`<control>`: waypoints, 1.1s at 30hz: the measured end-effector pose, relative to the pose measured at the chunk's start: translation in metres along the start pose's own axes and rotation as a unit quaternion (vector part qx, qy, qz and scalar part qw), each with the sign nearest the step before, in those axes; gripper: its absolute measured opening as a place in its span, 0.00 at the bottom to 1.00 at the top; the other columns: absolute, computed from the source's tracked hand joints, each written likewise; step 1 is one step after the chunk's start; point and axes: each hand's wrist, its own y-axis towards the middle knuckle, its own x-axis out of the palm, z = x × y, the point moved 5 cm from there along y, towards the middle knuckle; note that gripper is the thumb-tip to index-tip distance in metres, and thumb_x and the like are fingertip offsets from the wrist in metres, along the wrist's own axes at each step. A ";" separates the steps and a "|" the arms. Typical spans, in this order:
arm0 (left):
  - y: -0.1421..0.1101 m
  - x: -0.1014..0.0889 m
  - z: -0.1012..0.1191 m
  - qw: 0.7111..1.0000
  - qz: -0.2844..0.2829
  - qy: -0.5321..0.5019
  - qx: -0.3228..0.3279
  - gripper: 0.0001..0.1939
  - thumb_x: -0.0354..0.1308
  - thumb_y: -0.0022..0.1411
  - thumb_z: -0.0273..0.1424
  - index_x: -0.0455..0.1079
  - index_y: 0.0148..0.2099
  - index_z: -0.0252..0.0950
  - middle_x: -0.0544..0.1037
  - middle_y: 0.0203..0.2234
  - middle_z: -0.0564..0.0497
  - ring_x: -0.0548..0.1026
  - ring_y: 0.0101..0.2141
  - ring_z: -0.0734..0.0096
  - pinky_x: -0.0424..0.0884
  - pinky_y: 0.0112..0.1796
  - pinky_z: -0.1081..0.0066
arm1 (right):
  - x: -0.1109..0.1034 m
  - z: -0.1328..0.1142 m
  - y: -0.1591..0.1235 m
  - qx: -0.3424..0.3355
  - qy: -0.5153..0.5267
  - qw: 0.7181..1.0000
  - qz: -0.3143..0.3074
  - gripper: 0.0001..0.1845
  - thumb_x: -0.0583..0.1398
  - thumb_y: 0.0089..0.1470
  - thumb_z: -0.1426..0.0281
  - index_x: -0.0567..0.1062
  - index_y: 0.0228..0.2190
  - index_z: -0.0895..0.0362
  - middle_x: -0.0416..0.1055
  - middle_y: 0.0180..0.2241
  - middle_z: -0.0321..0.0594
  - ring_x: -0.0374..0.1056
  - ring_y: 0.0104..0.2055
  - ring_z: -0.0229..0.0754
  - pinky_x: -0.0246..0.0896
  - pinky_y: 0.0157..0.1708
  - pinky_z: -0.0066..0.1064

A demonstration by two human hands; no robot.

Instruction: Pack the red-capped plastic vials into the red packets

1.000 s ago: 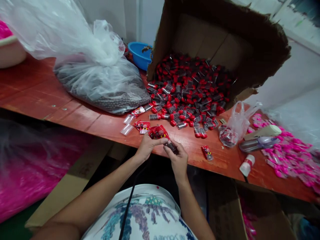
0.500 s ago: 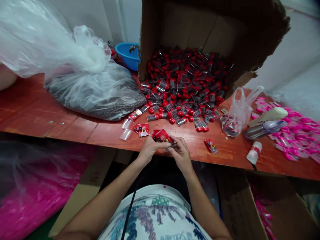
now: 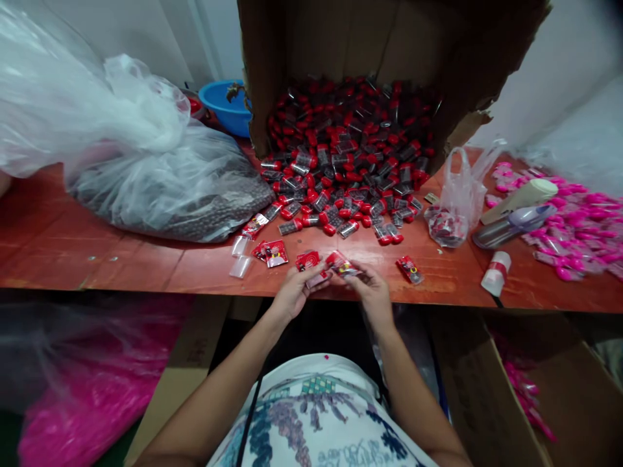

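Above the table's front edge, my left hand (image 3: 292, 290) is closed on a few small red printed labels (image 3: 307, 261), held between thumb and fingers. Close beside it on the right, my right hand (image 3: 376, 292) pinches a small container with a red printed label (image 3: 339, 263) around it; its contents are hard to make out. A similar red-labelled container (image 3: 409, 269) lies on the table to the right. Left of my hands are loose red labels (image 3: 276, 253) and two clear empty tubes (image 3: 240, 266).
A torn cardboard box (image 3: 263, 78) on its side spills many red-capped tubes (image 3: 348, 175) onto the red table (image 3: 160, 269). A clear sack (image 3: 170, 188) stands left, by a blue basin (image 3: 226, 107). Rightward are a knotted bag (image 3: 450, 214), a bottle (image 3: 509, 227) and pink pieces (image 3: 579, 227).
My hands were together over the labels and a dark-filled tube. Now they have parted slightly, and the right one holds a red-labelled container away from the labels. The view has shifted.
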 end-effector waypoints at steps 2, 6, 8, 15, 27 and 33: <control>0.001 -0.010 -0.001 0.999 0.034 -0.036 -0.024 0.13 0.65 0.47 0.25 0.73 0.38 0.33 0.80 0.32 0.46 0.78 0.32 0.63 0.74 0.36 0.64 | -0.039 0.002 0.008 -0.010 -0.076 0.993 0.086 0.25 0.63 0.46 0.61 0.73 0.47 0.57 0.69 0.35 0.39 0.66 0.31 0.39 0.66 0.36 0.36; 0.000 -0.019 -0.003 0.997 0.061 -0.037 -0.022 0.12 0.66 0.45 0.23 0.73 0.36 0.31 0.80 0.33 0.46 0.78 0.31 0.65 0.75 0.36 0.65 | -0.080 -0.011 0.011 -0.107 -0.311 0.921 0.208 0.23 0.62 0.46 0.59 0.75 0.42 0.58 0.65 0.43 0.46 0.63 0.46 0.48 0.56 0.51 0.46; -0.001 -0.016 -0.005 0.997 0.069 -0.034 -0.006 0.11 0.67 0.43 0.22 0.74 0.32 0.30 0.80 0.29 0.47 0.78 0.29 0.68 0.75 0.35 0.68 | -0.062 -0.019 0.006 -0.153 -0.328 0.913 0.187 0.19 0.62 0.48 0.61 0.75 0.41 0.56 0.65 0.44 0.46 0.61 0.50 0.48 0.55 0.52 0.44; 0.002 -0.007 -0.001 0.995 0.085 -0.022 0.047 0.11 0.69 0.40 0.22 0.75 0.30 0.30 0.79 0.24 0.51 0.76 0.24 0.73 0.73 0.29 0.75 | 0.059 -0.021 0.000 -0.118 -0.109 0.984 -0.074 0.14 0.58 0.53 0.68 0.72 0.43 0.52 0.72 0.35 0.37 0.69 0.37 0.39 0.65 0.36 0.29; -0.002 -0.025 0.012 0.991 0.116 -0.063 0.032 0.06 0.66 0.42 0.22 0.72 0.25 0.30 0.76 0.20 0.52 0.74 0.23 0.75 0.72 0.30 0.73 | 0.034 -0.027 0.089 -0.107 -0.299 0.948 -0.024 0.19 0.52 0.59 0.59 0.72 0.48 0.54 0.73 0.36 0.42 0.68 0.39 0.43 0.62 0.40 0.35; -0.003 -0.032 0.012 0.984 0.161 -0.068 0.040 0.07 0.67 0.42 0.21 0.72 0.27 0.29 0.77 0.21 0.50 0.74 0.23 0.74 0.73 0.28 0.74 | 0.029 -0.018 0.120 -0.052 -0.529 0.845 0.051 0.25 0.57 0.55 0.60 0.69 0.52 0.58 0.64 0.47 0.58 0.64 0.47 0.56 0.58 0.45 0.44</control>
